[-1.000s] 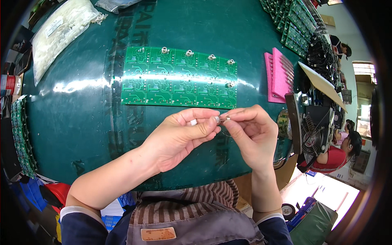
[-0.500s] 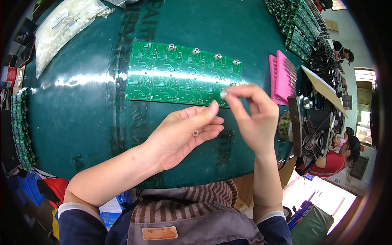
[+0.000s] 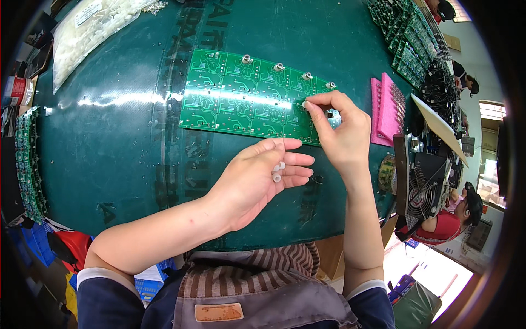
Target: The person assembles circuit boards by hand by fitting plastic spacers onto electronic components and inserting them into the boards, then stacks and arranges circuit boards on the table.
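Observation:
A green circuit board panel (image 3: pixel 235 118) lies on the table, with several spacers standing along its far edge; one is the white cylinder (image 3: pixel 279 67). My right hand (image 3: pixel 345 123) is over the panel's right part. Its thumb and forefinger pinch a small white spacer, mostly hidden by the fingertips, down at the board surface. My left hand (image 3: pixel 255 175) is just in front of the panel's near edge, palm turned up and fingers loosely stretched. Several white plastic spacers (image 3: pixel 276 177) rest in it.
A clear bag of white plastic parts (image 3: pixel 90 33) lies at the far left. Pink foam (image 3: pixel 390 107) holding rows of pins stands right of the panel. Circuit boards are stacked at the far right (image 3: pixel 413 55) and left edge (image 3: pixel 28 164). A fan (image 3: pixel 421 189) sits at the right.
My right hand has brought the spacer from above the near edge onto the board. My left palm has opened more, showing the spacers. The whole view has shifted slightly.

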A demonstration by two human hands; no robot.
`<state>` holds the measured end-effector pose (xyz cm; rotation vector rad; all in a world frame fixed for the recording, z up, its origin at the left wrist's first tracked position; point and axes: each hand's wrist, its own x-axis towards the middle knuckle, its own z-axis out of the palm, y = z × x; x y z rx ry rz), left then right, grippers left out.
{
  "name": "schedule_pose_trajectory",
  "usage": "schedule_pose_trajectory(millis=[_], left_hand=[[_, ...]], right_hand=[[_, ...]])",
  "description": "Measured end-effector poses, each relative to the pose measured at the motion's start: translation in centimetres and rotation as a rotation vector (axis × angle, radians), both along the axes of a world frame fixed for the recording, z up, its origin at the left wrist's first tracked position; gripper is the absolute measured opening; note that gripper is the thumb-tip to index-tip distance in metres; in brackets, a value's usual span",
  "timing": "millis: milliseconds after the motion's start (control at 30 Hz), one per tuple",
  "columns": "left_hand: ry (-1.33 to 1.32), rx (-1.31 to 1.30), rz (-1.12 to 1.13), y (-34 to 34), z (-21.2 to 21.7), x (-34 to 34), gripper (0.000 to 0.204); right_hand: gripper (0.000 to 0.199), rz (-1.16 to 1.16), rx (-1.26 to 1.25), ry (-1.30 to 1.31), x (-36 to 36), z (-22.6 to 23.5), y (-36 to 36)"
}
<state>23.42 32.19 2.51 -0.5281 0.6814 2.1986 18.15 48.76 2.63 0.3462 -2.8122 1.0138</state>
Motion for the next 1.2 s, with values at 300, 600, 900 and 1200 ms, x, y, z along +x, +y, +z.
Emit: schedule_pose_trajectory(millis=[300,600,900,1200], left_hand=[[-0.025,-0.036,-0.143,-0.3,-0.1,-0.2,0.031],[-0.032,0.007,-0.136,-0.5,-0.2,-0.2,0.032],[-0.001,-0.007,-0.072,-0.2,0.2,-0.1,0.027],[-0.013,-0.022,-0.142,-0.2,-0.3,-0.2,0.027]], right_hand=[[0.006,-0.028,-0.017,0.006,0.2,-0.2,0.2],[0.007,0.003,0.012,0.031,0.2,-0.1,0.1],[0.006,0.117,0.052,0.096,-0.3,0.5,0.4],[0.007,0.122,0.02,-0.032,-0.8,0.8,0.5]])
